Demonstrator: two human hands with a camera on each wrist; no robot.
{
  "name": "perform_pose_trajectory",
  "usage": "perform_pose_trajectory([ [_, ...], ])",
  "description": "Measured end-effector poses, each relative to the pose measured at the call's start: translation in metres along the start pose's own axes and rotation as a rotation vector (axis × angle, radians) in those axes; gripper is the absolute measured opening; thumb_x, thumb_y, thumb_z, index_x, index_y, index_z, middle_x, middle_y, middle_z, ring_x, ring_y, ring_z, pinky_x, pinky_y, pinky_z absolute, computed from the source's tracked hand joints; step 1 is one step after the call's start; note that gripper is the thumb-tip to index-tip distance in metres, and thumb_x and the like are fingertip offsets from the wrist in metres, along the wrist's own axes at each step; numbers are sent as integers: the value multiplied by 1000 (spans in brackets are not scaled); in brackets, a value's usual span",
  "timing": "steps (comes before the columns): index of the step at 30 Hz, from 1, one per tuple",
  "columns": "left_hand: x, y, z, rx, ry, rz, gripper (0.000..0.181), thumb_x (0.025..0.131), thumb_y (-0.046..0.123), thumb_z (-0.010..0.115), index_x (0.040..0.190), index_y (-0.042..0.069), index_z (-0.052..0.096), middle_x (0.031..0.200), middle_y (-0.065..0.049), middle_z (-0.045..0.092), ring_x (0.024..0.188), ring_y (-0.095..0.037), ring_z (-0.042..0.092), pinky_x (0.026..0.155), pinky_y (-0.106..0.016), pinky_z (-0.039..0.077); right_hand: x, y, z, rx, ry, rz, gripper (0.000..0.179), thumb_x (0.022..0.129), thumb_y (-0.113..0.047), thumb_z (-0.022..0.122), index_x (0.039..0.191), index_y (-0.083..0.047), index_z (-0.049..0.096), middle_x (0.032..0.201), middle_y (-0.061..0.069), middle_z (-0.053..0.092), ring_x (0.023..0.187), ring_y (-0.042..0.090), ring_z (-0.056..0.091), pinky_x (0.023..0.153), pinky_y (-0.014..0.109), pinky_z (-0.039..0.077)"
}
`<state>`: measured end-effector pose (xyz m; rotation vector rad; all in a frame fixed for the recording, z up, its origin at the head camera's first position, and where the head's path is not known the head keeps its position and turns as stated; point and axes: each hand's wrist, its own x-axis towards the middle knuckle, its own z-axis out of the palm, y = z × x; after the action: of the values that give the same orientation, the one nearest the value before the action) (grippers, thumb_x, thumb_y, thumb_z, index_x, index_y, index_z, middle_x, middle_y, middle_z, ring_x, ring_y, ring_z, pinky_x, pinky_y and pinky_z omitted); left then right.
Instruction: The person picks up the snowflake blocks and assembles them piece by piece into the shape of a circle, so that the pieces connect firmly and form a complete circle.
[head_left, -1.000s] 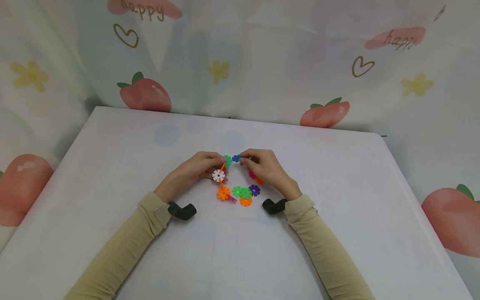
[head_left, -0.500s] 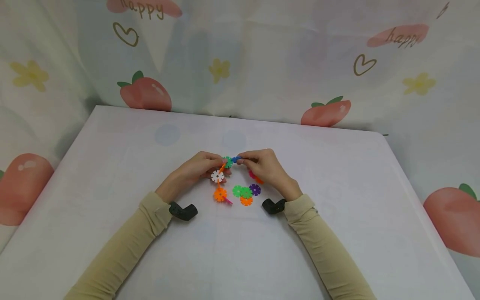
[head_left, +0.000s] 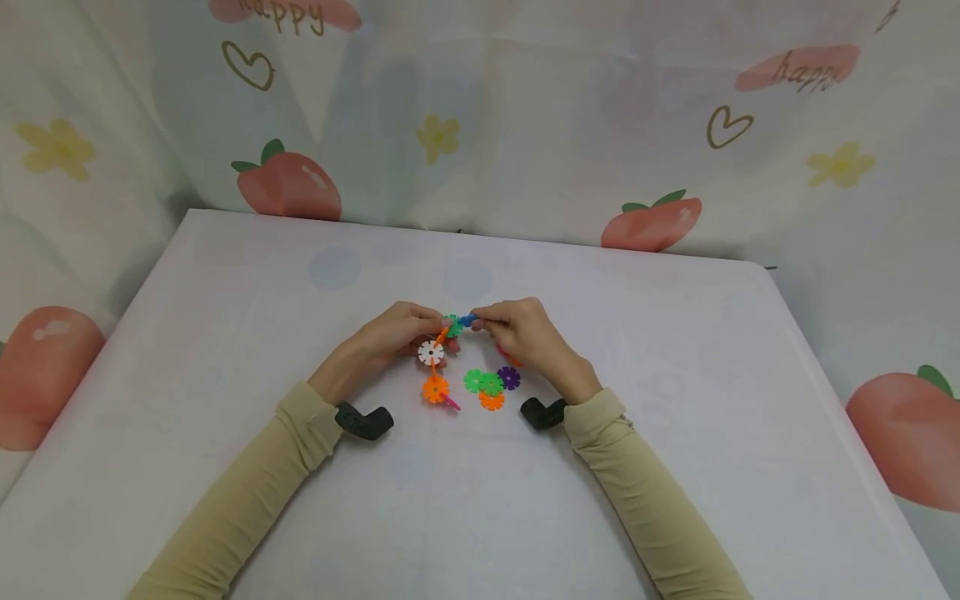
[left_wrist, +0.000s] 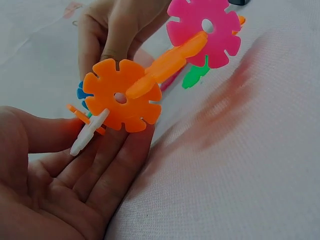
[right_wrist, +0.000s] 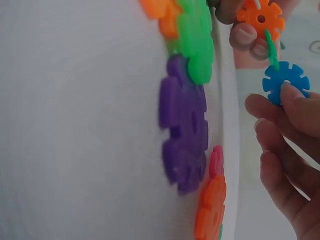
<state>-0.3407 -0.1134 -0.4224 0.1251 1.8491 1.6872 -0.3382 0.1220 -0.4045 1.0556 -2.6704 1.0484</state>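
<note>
My left hand (head_left: 397,333) pinches the upper end of a chain of slotted plastic snowflake discs, at its green disc (head_left: 453,326). Below that hang an orange disc seen edge-on, a white disc (head_left: 431,352), another orange disc (head_left: 435,389) and a pink one (head_left: 451,402). In the left wrist view, an orange disc (left_wrist: 120,100) and a pink disc (left_wrist: 205,30) face the camera. My right hand (head_left: 525,333) pinches a blue disc (right_wrist: 286,82) between thumb and index finger. Its rim meets the edge-on green disc (right_wrist: 271,50) in the right wrist view.
Between the forearms, loose discs lie on the white tabletop (head_left: 480,500): green (head_left: 491,384), orange (head_left: 492,401) and purple (head_left: 508,378) ones. Pink and orange discs (right_wrist: 211,210) lie partly behind my right hand. A patterned cloth (head_left: 525,125) hangs behind the table.
The blue disc has come from beside the green disc to its edge. The chain's lower end has swung left, away from the loose discs. My right hand has shifted slightly left.
</note>
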Motion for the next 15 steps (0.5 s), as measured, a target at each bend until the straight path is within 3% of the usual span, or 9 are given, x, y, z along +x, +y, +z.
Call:
perform_pose_trajectory([
  [4, 0, 0, -1, 11, -2, -11, 31, 106, 15, 51, 116, -5, 71, 95, -7, 78, 72, -17, 71, 66, -23, 52, 0, 1, 1, 22, -4, 31, 21, 93, 2, 72, 113, 5, 76, 100, 16, 79, 76, 21, 71, 64, 24, 54],
  [10, -1, -1, -2, 17, 0, -14, 32, 106, 16, 50, 119, -4, 71, 94, -6, 78, 71, -16, 69, 67, -23, 51, -1, 5, 5, 88, 1, 133, 20, 94, -3, 72, 113, 3, 77, 95, 14, 79, 62, 13, 58, 55, 19, 44],
  [15, -2, -1, -3, 31, -12, 2, 33, 108, 19, 50, 121, -3, 71, 93, -5, 77, 71, -17, 67, 69, -24, 50, -1, 7, 6, 155, 0, 184, 20, 95, -7, 72, 113, 0, 78, 87, 11, 78, 65, 14, 61, 55, 20, 46],
])
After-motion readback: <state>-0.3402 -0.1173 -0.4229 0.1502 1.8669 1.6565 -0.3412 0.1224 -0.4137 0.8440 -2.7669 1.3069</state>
